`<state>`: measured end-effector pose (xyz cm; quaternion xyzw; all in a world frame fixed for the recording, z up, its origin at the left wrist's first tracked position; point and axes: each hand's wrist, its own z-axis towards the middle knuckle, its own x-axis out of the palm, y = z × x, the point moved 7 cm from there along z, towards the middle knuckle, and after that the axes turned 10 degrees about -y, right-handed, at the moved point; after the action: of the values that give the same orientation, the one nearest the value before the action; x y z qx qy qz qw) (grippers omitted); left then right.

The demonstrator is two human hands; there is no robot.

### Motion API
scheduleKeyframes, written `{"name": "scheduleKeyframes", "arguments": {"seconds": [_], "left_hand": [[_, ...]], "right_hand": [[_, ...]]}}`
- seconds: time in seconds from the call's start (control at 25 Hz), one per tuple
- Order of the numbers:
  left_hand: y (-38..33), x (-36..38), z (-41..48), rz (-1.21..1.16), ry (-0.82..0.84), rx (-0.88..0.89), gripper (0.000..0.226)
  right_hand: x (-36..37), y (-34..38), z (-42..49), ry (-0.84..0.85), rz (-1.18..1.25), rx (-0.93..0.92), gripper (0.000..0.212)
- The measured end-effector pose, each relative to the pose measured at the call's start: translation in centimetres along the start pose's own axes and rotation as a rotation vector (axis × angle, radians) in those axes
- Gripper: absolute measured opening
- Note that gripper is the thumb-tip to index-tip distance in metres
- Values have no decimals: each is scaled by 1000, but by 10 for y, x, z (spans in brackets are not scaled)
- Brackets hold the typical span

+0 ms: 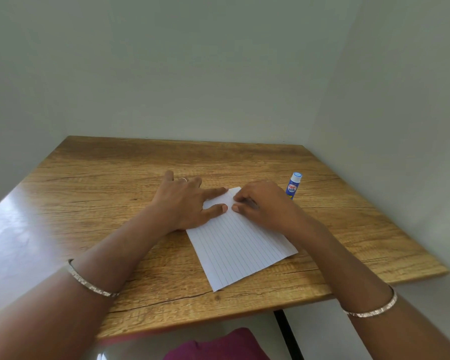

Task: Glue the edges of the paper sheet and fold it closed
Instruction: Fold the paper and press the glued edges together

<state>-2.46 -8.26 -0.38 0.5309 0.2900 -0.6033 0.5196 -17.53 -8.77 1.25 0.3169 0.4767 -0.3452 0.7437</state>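
A lined paper sheet (240, 250) lies flat on a wooden table (114, 178). At the sheet's far end, the left hand (185, 201) is spread, its straight fingers pressing the far-left corner. The right hand (260, 203) has curled fingertips on the far edge; whether it pinches a fold is unclear. A capped glue stick (294, 185) stands just beyond the sheet's far-right corner. Gluing seems done, with pressing the fold shut remaining.

A lined paper sheet (240, 242) lies on the wooden bench (114, 198). The left hand (185, 201) rests flat on its far corner; the right hand (260, 203) touches its far end with bent fingertips. A glue stick (294, 187) stands just beyond.
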Motion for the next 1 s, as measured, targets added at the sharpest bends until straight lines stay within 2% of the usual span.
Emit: {"name": "scheduleKeyframes", "arguments": {"seconds": [0.32, 0.52, 0.68, 0.72, 0.8, 0.92, 1.0], "left_hand": [[-1, -2, -2, -19, -1, -12, 68], [-1, 0, -2, -29, -22, -9, 69], [2, 1, -5, -84, -60, 4, 82], [3, 1, -6, -105, -71, 2, 85], [6, 3, -6, -151, -83, -10, 86], [9, 4, -6, -209, -90, -36, 85], [12, 3, -6, -269, -89, -53, 83]], "right_hand": [[-33, -9, -86, -123, 93, 43, 19], [-40, -12, -131, -182, 110, 74, 30], [-49, -8, -143, -224, 102, 69, 35], [-50, -3, -144, -231, 128, 78, 38], [-45, 14, -145, -192, 212, 67, 59], [-27, 52, -148, -77, 208, -85, 93], [-18, 62, -151, -108, 159, -148, 96]]}}
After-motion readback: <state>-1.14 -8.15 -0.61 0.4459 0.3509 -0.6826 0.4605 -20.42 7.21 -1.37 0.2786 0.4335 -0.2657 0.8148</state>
